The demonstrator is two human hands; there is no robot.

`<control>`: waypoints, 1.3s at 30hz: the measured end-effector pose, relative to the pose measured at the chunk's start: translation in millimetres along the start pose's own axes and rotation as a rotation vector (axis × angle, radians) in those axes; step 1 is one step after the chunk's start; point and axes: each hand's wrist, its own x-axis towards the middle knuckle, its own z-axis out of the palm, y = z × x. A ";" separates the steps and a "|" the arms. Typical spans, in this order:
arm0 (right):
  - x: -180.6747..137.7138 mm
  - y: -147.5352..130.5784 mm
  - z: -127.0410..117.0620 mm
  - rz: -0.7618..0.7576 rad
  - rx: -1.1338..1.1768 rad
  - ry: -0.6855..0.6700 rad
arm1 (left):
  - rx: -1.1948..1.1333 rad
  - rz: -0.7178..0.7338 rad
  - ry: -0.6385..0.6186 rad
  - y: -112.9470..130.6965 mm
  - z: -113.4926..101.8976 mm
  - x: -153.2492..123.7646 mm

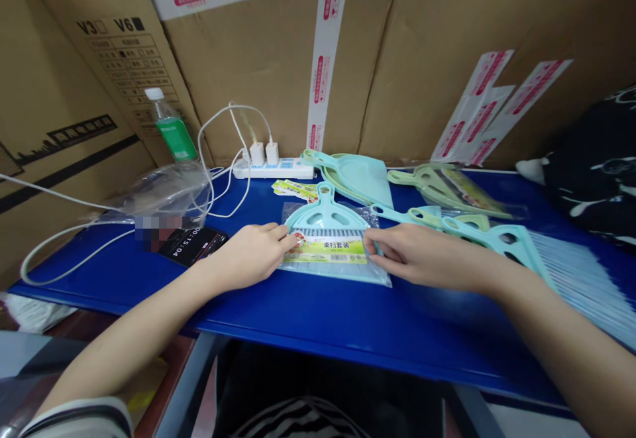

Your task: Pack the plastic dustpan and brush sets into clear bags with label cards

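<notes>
In front of me a clear plastic bag (380, 272) lies flat on the table, around a light blue dustpan and brush set (325, 209). A yellow-green label card (332, 248) shows across the brush's bristles. My left hand (256, 252) is closed at the bag's left edge, its fingertips by the card's end. On the opposite side, my right hand (412, 252) pinches the bag's right edge with curled fingers. The set's handle points away from me, toward the wall of boxes.
Loose dustpans (365, 176) lie behind the bag, and several brushes (517, 246) to the right. Farther back are a bagged green set (447, 186), spare label cards (295, 189) and a power strip (288, 169). Leftward are a phone (193, 244), white cables and a bottle (173, 130).
</notes>
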 end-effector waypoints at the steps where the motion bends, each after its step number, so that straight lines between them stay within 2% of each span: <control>1: 0.2 0.1 0.0 -0.001 0.002 -0.002 | -0.001 0.000 -0.002 0.1 0.0 -0.1; 23: 0.4 0.5 0.1 -0.009 0.000 0.006 | -0.013 0.009 0.034 -0.9 0.7 0.1; 39: -0.2 -1.4 -1.6 -0.016 0.008 0.021 | -0.011 0.006 0.012 0.3 -1.7 0.0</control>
